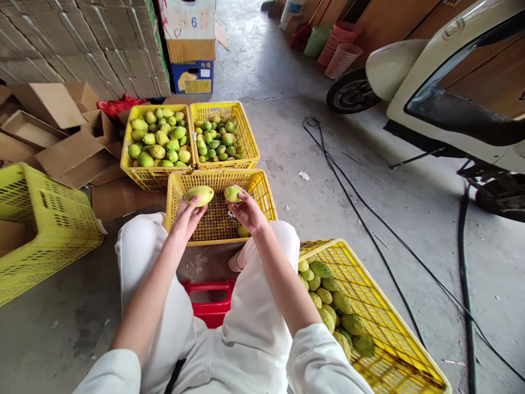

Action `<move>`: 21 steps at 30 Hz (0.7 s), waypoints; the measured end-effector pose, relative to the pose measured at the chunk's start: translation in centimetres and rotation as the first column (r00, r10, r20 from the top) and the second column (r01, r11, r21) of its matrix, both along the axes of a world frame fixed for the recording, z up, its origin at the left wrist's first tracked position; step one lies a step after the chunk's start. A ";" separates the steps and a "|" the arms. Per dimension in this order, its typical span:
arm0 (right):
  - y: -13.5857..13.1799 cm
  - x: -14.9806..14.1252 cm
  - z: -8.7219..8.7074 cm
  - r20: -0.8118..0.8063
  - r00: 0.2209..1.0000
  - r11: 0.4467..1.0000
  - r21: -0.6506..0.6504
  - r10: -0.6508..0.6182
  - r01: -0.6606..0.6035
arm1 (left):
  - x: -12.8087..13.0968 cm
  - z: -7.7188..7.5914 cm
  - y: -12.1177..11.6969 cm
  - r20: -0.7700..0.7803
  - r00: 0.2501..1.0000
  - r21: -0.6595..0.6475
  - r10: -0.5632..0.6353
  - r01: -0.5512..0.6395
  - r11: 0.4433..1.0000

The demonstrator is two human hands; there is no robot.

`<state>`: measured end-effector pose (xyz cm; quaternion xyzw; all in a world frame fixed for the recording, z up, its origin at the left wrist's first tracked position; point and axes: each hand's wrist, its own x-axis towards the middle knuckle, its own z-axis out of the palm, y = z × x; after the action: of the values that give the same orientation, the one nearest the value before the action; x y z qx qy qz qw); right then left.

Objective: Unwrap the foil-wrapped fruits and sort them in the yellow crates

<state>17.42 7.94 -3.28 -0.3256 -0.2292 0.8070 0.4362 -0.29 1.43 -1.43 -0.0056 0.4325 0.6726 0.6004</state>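
The clearest writing I can read is a blue "6" on the white and brown box (pixel 190 24) at the top, left of centre; red strokes mark its left part, but I can't make them out as words. Under it stands a blue box (pixel 191 77) with a yellow panel, whose print is too small for me to read. Near the centre of the frame, my left hand (pixel 188 216) is closed around a larger fruit (pixel 199 195), long and yellow-green, gripped from below with its tip toward the right of the frame. Just to the right, my right hand (pixel 248 212) has its fingers curled on a smaller fruit (pixel 232 193), greener and rounder, which sticks out past the fingertips to the left. The two fruits are near each other but apart, both above the middle crate (pixel 213 223), a yellow one with a loose fruit (pixel 243 231) at its near edge, below my right hand. Beyond it, two yellow crates stand side by side, the left crate (pixel 151 179) and the right crate (pixel 248 139), both bearing many green and yellow fruits. At lower right, a tilted crate (pixel 369 290) holds more.
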 end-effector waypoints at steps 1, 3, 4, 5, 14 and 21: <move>0.0 0.0 0.0 0.002 1.000 1.000 0.008 -0.013 0.013 | 0.0 -0.1 0.1 0.002 1.000 -0.006 0.004 -0.004 1.000; 0.0 0.0 -0.1 0.006 0.999 0.999 0.010 -0.053 0.053 | -0.1 -0.3 0.2 0.008 1.000 -0.019 0.013 -0.013 1.000; 0.1 -0.1 -0.2 0.009 0.997 0.997 0.005 -0.073 0.073 | -0.1 -0.4 0.2 0.006 1.000 -0.023 0.016 -0.016 1.000; 0.1 -0.1 -0.4 0.014 0.996 0.996 -0.001 -0.088 0.088 | -0.1 -0.4 0.3 0.000 1.000 -0.024 0.018 -0.018 1.000; 0.1 0.0 -0.9 -0.011 0.997 0.995 -0.069 -0.078 0.077 | 0.5 -0.2 0.0 -0.012 1.000 -0.049 0.021 -0.021 0.999; 0.1 0.2 -0.6 -0.039 0.997 0.998 0.002 -0.064 0.064 | 0.4 -0.5 0.2 -0.056 0.998 -0.058 -0.010 0.007 0.998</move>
<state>17.67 8.07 -3.84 -0.3163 -0.2114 0.7985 0.4666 0.07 1.61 -1.90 -0.0023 0.4686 0.6571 0.5905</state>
